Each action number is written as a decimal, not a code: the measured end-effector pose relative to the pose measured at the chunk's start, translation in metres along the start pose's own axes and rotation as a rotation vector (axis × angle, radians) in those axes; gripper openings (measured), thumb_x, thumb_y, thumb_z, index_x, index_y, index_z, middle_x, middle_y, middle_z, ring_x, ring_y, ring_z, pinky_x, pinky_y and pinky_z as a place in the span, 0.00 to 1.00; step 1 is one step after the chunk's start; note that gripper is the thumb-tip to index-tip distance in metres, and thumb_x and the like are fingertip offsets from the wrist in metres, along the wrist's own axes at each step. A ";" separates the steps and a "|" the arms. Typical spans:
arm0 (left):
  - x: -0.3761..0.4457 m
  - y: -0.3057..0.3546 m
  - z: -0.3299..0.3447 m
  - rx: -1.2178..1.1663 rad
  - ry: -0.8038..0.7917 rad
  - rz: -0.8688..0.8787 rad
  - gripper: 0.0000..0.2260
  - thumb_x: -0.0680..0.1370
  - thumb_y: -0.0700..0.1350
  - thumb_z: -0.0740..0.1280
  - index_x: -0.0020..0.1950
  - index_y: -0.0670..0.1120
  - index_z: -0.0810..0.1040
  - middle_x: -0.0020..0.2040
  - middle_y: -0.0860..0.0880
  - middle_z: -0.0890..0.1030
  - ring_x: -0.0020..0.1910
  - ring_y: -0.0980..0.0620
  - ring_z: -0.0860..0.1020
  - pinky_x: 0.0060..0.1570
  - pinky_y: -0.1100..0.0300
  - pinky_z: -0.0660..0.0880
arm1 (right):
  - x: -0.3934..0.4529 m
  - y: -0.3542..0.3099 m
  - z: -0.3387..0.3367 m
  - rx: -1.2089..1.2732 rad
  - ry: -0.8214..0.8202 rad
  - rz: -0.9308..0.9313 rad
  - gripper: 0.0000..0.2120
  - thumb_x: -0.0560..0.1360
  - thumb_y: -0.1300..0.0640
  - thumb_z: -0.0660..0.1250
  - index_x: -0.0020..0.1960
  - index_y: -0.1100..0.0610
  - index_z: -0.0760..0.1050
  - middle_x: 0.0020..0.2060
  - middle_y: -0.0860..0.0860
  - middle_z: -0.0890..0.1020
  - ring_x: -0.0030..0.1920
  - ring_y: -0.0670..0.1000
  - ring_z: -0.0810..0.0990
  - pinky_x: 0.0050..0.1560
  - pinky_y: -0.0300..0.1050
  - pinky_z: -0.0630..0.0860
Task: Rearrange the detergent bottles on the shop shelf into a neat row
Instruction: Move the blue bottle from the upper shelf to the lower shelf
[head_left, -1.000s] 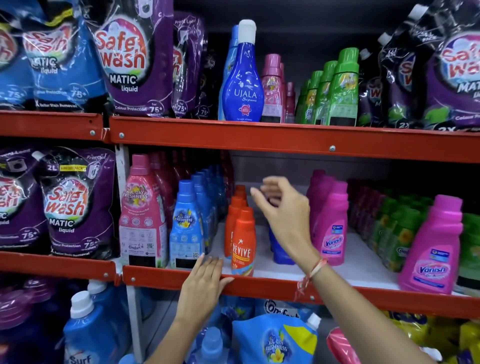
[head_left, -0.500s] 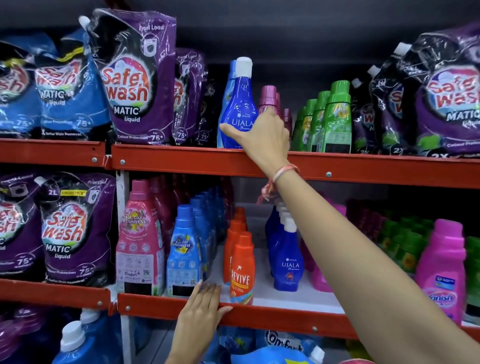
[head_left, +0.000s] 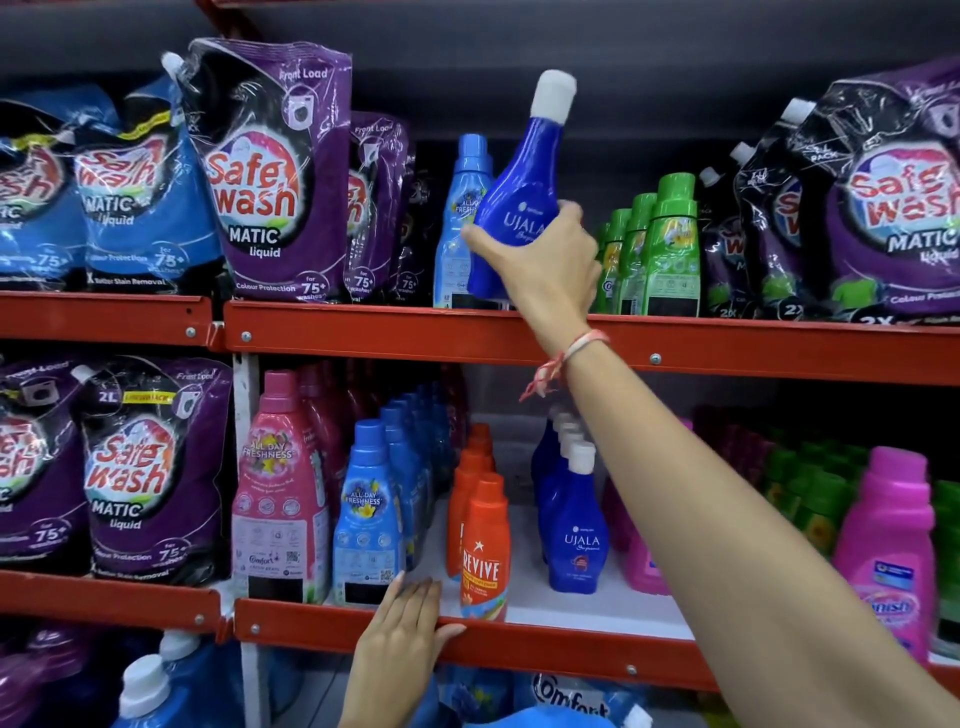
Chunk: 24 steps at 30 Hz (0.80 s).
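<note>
My right hand (head_left: 545, 265) grips a dark blue Ujala bottle (head_left: 519, 192) with a white cap, tilted to the right and lifted just above the upper red shelf (head_left: 363, 332). A light blue bottle (head_left: 460, 223) stands behind it. On the middle shelf (head_left: 571, 644) a row of Ujala bottles (head_left: 574, 525) stands beside orange Revive bottles (head_left: 483, 545). My left hand (head_left: 402, 629) rests flat on that shelf's red front edge, holding nothing.
Safe Wash pouches (head_left: 270, 182) fill the upper and middle shelves at left and upper right. Green bottles (head_left: 665, 249) stand right of my hand. Pink and blue Comfort bottles (head_left: 283, 493), pink Vanish bottles (head_left: 891, 551) and more green bottles line the middle shelf.
My right hand rose from the middle shelf to the upper shelf, closed on the blue Ujala bottle, and has now lifted and tilted it. The left hand stayed on the shelf edge.
</note>
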<state>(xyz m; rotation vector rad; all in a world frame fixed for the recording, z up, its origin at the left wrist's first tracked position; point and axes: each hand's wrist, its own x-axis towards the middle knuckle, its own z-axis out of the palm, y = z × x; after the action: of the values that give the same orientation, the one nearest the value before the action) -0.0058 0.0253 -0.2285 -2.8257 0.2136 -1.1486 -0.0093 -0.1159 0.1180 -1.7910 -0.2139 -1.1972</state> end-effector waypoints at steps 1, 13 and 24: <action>0.000 0.000 -0.001 -0.005 -0.013 0.001 0.33 0.81 0.59 0.46 0.47 0.39 0.85 0.43 0.45 0.87 0.43 0.51 0.85 0.70 0.54 0.54 | 0.002 -0.001 -0.008 0.012 0.008 0.002 0.43 0.59 0.34 0.75 0.66 0.57 0.69 0.60 0.52 0.81 0.59 0.56 0.80 0.52 0.45 0.71; -0.001 0.005 -0.015 -0.032 -0.179 -0.001 0.35 0.82 0.58 0.41 0.49 0.38 0.84 0.45 0.43 0.86 0.45 0.48 0.85 0.54 0.48 0.80 | -0.077 0.052 -0.087 0.090 -0.034 0.049 0.43 0.54 0.29 0.74 0.63 0.50 0.73 0.52 0.44 0.83 0.54 0.49 0.81 0.57 0.49 0.77; -0.001 0.009 -0.019 -0.037 -0.278 -0.032 0.38 0.81 0.58 0.38 0.53 0.36 0.82 0.48 0.39 0.86 0.49 0.44 0.84 0.56 0.48 0.79 | -0.162 0.170 -0.074 -0.044 -0.155 0.141 0.41 0.55 0.40 0.80 0.64 0.47 0.70 0.48 0.37 0.75 0.43 0.36 0.74 0.36 0.21 0.63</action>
<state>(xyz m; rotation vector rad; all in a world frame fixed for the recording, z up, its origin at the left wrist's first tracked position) -0.0205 0.0156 -0.2170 -2.9879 0.1707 -0.7508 -0.0384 -0.2116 -0.1071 -1.9061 -0.1486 -0.9724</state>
